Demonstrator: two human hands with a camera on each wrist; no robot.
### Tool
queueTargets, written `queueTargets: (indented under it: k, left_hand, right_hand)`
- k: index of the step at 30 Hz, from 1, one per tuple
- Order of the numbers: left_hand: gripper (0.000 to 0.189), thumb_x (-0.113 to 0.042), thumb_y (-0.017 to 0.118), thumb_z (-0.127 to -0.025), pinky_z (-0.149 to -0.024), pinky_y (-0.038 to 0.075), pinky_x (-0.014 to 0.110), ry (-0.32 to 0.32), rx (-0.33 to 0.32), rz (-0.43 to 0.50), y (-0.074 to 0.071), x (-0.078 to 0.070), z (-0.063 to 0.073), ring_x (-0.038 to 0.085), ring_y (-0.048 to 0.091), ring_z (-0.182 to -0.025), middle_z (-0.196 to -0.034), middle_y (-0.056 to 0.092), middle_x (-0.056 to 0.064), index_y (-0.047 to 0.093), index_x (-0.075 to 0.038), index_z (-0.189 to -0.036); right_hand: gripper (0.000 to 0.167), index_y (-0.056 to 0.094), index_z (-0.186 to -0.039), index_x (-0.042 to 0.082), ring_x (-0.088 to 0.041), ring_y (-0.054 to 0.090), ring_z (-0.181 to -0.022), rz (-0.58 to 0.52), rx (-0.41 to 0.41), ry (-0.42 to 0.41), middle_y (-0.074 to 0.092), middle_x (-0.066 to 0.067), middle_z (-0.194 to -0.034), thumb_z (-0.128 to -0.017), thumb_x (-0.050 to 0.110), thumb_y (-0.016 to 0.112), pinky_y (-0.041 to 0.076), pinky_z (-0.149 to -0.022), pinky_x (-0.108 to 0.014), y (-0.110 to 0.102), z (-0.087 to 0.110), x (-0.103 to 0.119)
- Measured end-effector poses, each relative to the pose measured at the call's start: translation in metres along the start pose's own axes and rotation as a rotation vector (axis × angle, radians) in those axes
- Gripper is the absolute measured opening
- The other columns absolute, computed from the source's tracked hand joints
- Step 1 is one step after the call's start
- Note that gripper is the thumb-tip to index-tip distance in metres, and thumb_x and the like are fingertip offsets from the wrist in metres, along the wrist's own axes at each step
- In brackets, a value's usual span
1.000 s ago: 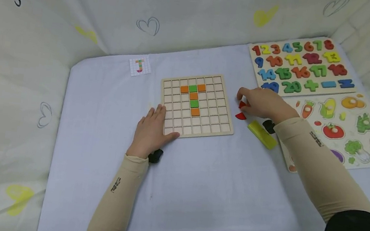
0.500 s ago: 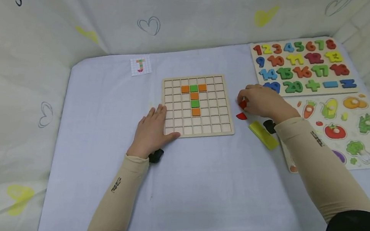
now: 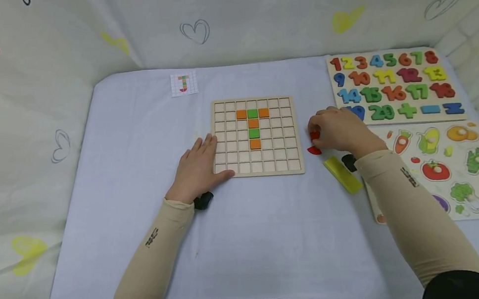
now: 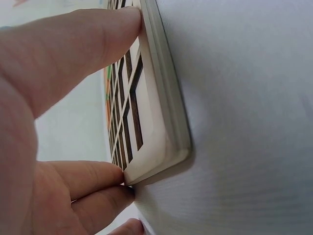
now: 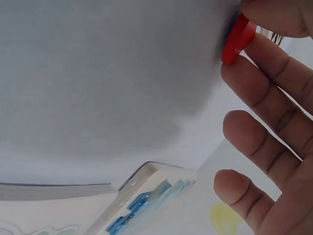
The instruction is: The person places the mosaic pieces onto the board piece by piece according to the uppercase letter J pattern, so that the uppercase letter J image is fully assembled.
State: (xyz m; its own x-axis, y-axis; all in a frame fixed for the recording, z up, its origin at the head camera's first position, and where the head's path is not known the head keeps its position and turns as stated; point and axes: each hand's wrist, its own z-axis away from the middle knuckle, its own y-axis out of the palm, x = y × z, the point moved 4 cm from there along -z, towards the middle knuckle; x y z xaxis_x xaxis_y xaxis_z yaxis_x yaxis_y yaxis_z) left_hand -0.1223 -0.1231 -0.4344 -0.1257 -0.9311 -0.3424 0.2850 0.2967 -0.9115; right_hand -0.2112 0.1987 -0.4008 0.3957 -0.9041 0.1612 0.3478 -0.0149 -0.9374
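Note:
In the head view my left hand [image 3: 195, 169] lies at the near left corner of a wooden grid board [image 3: 271, 166]. Its fingers run straight along the left edge, while the thumb [image 4: 98, 41] rests on the front rim. Orange and green square tiles [image 3: 253, 133] form a T shape on the board. Right of it, my right hand [image 3: 342, 131] pinches a small red piece [image 5: 239, 40] between thumb and fingertips, low over the cloth. Another red piece [image 3: 314, 150], with a curved side, lies just below that hand.
A yellow-green strip [image 3: 343, 175] lies near the right wrist. Farther right are a number puzzle board [image 3: 409, 118] and a vegetable puzzle board [image 3: 422, 192]. A small patterned card [image 3: 190, 87] lies behind the grid board on the left. A printed cloth [image 3: 255, 17] hangs behind the table.
My right hand's thumb and fingers have drawn together round the red piece, and the hand sits marginally closer to the second red piece. My left hand stays at the board's corner.

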Motion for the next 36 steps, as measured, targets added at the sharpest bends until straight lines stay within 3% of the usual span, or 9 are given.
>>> queueTargets:
  k: [11,21,29,36]
  left_hand:
    - [0.108,-0.06,0.075,-0.088,-0.123,0.032,0.064,0.006,-0.021,0.01,0.0,0.003,-0.001,0.043,0.025,-0.159,-0.172,0.026,0.018,0.025,-0.002,-0.164]
    - [0.108,-0.061,0.074,-0.089,-0.124,0.03,0.063,-0.003,-0.003,0.016,0.0,0.002,-0.001,0.041,0.024,-0.16,-0.173,0.024,0.016,0.024,-0.004,-0.165]
    - [0.108,-0.062,0.073,-0.089,-0.124,0.029,0.064,-0.001,0.002,0.018,0.0,0.002,-0.001,0.041,0.023,-0.161,-0.173,0.023,0.016,0.024,-0.005,-0.165]
    - [0.108,-0.062,0.074,-0.088,-0.124,0.03,0.064,-0.002,-0.002,0.014,-0.001,0.003,-0.001,0.041,0.024,-0.16,-0.173,0.023,0.016,0.024,-0.005,-0.165]
  right_hand:
    - [0.021,0.075,-0.103,0.013,-0.026,0.059,-0.097,-0.033,-0.073,-0.133,0.072,-0.004,-0.1,-0.086,0.025,0.08,0.047,-0.09,-0.05,-0.006,-0.009,0.05]
    - [0.018,0.077,-0.097,0.016,-0.022,0.059,-0.091,-0.01,-0.106,-0.228,0.07,0.0,-0.09,-0.085,0.028,0.083,0.048,-0.091,-0.046,0.008,-0.021,0.108]
    - [0.018,0.077,-0.102,0.018,-0.023,0.061,-0.101,0.026,-0.078,-0.229,0.073,0.001,-0.101,-0.087,0.027,0.082,0.046,-0.095,-0.046,0.016,-0.022,0.128]
    - [0.016,0.076,-0.102,0.019,-0.025,0.059,-0.103,0.048,-0.101,-0.247,0.071,0.0,-0.1,-0.089,0.026,0.081,0.047,-0.1,-0.049,0.016,-0.022,0.135]
